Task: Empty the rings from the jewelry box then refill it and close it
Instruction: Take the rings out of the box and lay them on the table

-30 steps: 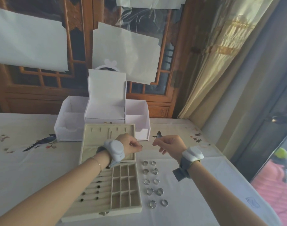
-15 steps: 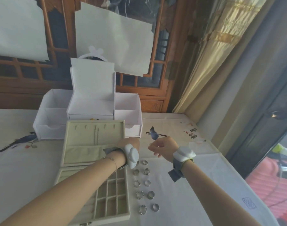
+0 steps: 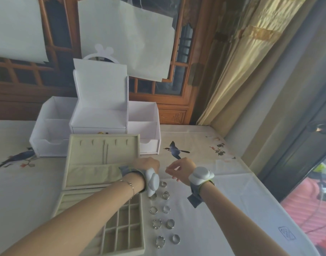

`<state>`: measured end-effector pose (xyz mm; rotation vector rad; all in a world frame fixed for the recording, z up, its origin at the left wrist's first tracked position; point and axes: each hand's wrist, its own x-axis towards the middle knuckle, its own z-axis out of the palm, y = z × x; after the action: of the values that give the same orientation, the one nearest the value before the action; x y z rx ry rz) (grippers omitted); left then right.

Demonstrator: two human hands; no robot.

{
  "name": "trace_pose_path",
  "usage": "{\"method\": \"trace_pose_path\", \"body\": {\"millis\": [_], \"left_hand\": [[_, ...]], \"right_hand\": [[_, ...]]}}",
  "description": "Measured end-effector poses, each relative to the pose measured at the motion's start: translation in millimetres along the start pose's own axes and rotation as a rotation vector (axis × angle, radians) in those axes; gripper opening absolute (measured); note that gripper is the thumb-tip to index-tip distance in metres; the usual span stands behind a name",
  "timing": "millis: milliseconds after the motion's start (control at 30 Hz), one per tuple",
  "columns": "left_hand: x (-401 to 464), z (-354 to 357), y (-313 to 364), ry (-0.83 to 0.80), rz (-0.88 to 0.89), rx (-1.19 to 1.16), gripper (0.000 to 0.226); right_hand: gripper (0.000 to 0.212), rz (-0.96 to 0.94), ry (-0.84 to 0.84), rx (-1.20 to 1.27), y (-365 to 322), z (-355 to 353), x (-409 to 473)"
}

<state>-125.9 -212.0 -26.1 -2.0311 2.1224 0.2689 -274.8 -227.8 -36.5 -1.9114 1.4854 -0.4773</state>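
Observation:
The beige jewelry box lies open on the table, its lid point(image 3: 95, 156) tilted back and its divided tray point(image 3: 119, 230) under my left forearm. Several silver rings point(image 3: 165, 195) lie in two columns on the cloth just right of the tray. My left hand point(image 3: 146, 164) hovers above the top of these columns, at the lid's right edge, its back towards me and its fingers hidden. My right hand point(image 3: 182, 169) is close beside it and pinches a small ring point(image 3: 167, 167) at its fingertips, a little above the table.
A white paper organizer point(image 3: 99, 115) with open side bins stands behind the box. The tablecloth point(image 3: 232, 191) bears bird prints, and the table's edge runs along the right. Beyond it are a curtain point(image 3: 251, 61) and a dark door.
The view has swung left and down. Both hands have stayed close together above the rings; the small ring seen at my left fingertips is now at my right fingertips.

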Motion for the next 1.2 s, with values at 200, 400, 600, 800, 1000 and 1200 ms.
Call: {"method": "trace_pose_path", "body": {"millis": [200,400,600,800,1000,1200], "left_hand": [[0,-6,-9,0.011,0.006,-0.169,0.027],[-17,-31,-30,0.188,-0.013,-0.275,0.025],[-34,-41,-50,0.194,-0.016,-0.323,0.019],[-52,-39,-69,0.181,-0.010,-0.362,0.016],[-65,-36,-87,0.175,-0.036,-0.422,0.016],[-87,-35,-105,0.162,-0.062,-0.465,0.017]], "right_hand": [[0.018,-0.034,0.022,-0.084,-3,1,3],[0.021,-0.041,-0.020,-0.256,-16,3,6],[0.029,0.070,-0.087,-0.439,-17,16,16],[0.028,0.100,-0.087,-0.486,-16,26,22],[0.017,0.106,-0.084,-0.505,-14,30,21],[0.026,0.105,-0.114,-0.561,-37,16,10]]}}
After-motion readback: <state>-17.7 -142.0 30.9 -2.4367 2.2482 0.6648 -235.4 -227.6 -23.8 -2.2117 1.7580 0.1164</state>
